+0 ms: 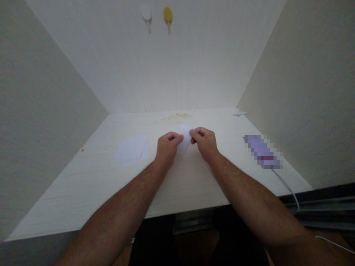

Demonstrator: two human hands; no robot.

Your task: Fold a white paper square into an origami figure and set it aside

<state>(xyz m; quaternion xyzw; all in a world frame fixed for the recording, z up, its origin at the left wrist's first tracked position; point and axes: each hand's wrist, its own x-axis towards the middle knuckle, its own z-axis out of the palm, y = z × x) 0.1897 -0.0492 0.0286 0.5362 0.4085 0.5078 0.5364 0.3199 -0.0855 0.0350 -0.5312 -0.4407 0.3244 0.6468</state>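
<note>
A small white piece of paper (183, 142), which looks folded, is held up between my two hands above the middle of the table. My left hand (168, 146) pinches its left edge between thumb and fingers. On the other side, my right hand (204, 141) grips the upper right edge the same way. The fingers behind the paper are partly hidden. Left of my left hand lies a loose stack of white paper sheets (132, 149) on the table.
The white table (91, 184) is walled in on three sides. At the right lies a blurred-out purple device (260, 150) with a white cable (287, 186) running off the edge. A small folded paper piece (239, 113) sits in the back right corner. Two hooks, one yellow (168, 14), are on the back wall.
</note>
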